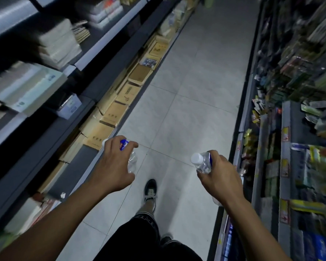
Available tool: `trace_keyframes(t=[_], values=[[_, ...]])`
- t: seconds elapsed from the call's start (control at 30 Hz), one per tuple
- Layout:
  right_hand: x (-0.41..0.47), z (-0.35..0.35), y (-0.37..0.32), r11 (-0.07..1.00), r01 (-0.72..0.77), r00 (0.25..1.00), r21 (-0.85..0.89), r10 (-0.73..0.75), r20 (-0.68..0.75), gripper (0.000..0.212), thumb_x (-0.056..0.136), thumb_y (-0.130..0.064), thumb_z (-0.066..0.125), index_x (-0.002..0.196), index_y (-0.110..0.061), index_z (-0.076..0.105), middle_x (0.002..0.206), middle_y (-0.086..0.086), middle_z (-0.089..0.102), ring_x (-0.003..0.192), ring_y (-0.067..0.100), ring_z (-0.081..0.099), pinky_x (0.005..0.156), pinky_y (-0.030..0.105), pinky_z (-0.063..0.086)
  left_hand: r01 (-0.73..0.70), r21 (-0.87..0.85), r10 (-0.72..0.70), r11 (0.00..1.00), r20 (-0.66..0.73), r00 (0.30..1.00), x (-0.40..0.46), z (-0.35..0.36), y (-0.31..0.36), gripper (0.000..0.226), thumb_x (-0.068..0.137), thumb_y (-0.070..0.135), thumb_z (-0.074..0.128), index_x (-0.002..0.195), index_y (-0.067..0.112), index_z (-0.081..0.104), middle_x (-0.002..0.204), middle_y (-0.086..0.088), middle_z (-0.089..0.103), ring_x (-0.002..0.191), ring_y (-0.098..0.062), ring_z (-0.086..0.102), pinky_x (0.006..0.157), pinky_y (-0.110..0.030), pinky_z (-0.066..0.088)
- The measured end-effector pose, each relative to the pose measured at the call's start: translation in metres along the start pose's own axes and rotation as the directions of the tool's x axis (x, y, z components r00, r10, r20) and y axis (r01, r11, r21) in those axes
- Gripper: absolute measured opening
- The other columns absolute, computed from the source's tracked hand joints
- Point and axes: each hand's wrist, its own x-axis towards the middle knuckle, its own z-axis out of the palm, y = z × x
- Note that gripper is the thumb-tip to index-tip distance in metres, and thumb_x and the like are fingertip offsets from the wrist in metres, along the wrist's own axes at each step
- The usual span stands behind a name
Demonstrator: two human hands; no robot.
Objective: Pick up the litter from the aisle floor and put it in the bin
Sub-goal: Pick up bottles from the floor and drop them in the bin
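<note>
My left hand [114,164] grips a clear plastic bottle [132,159] with a blue label and a white cap, held out over the aisle floor. My right hand [221,177] holds a second clear plastic bottle [202,162], its white cap pointing left and its blue label under my fingers. Both bottles look empty and crumpled. No bin shows in the head view.
A narrow aisle of pale grey floor tiles [196,102] runs ahead. Dark shelves with stacked paper and brown notebooks [109,113] line the left. Shelves of hanging packaged goods [297,113] line the right. My dark shoe [150,189] steps forward on the floor.
</note>
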Motion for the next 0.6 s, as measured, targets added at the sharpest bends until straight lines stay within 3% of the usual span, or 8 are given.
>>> trace_keyframes(t=[0.23, 0.4, 0.53, 0.6], values=[[0.100, -0.006, -0.026, 0.999, -0.003, 1.000, -0.046, 0.003, 0.011, 0.034, 0.082, -0.037, 0.068, 0.108, -0.028, 0.049, 0.093, -0.004, 0.060, 0.076, 0.020, 0.056, 0.058, 0.034, 0.047, 0.010, -0.007, -0.010, 1.000, 0.024, 1.000, 0.112, -0.024, -0.017, 0.090, 0.053, 0.031, 0.084, 0.131, 0.038, 0.040, 0.138, 0.004, 0.027, 0.131, -0.025, 0.027, 0.071, -0.037, 0.056], [0.154, -0.014, -0.031, 0.992, -0.114, 0.993, -0.052, 0.114, -0.012, 0.035, 0.082, -0.040, 0.066, 0.109, -0.030, 0.047, 0.095, -0.007, 0.058, 0.078, 0.019, 0.057, 0.059, 0.037, 0.050, -0.080, -0.006, 0.080, 0.997, 0.060, 0.995, 0.208, -0.039, -0.004, 0.088, 0.057, 0.033, 0.084, 0.133, 0.038, 0.040, 0.141, 0.004, 0.025, 0.132, -0.022, 0.025, 0.071, -0.032, 0.054], [0.189, -0.021, -0.022, 0.978, -0.202, 0.979, -0.046, 0.200, -0.038, 0.032, 0.082, -0.040, 0.065, 0.107, -0.029, 0.048, 0.096, -0.007, 0.059, 0.077, 0.020, 0.054, 0.055, 0.033, 0.041, -0.180, -0.007, 0.180, 0.984, 0.085, 0.980, 0.281, -0.046, 0.021, 0.087, 0.057, 0.030, 0.082, 0.133, 0.038, 0.040, 0.139, 0.005, 0.025, 0.130, -0.021, 0.024, 0.067, -0.029, 0.050], [0.204, -0.028, -0.013, 0.966, -0.255, 0.966, -0.039, 0.253, -0.052, 0.033, 0.082, -0.040, 0.066, 0.108, -0.028, 0.049, 0.097, -0.006, 0.060, 0.080, 0.022, 0.056, 0.057, 0.034, 0.043, -0.230, 0.005, 0.229, 0.973, 0.104, 0.968, 0.313, -0.048, 0.037, 0.086, 0.057, 0.030, 0.082, 0.132, 0.038, 0.040, 0.138, 0.006, 0.025, 0.129, -0.021, 0.023, 0.066, -0.029, 0.050]])
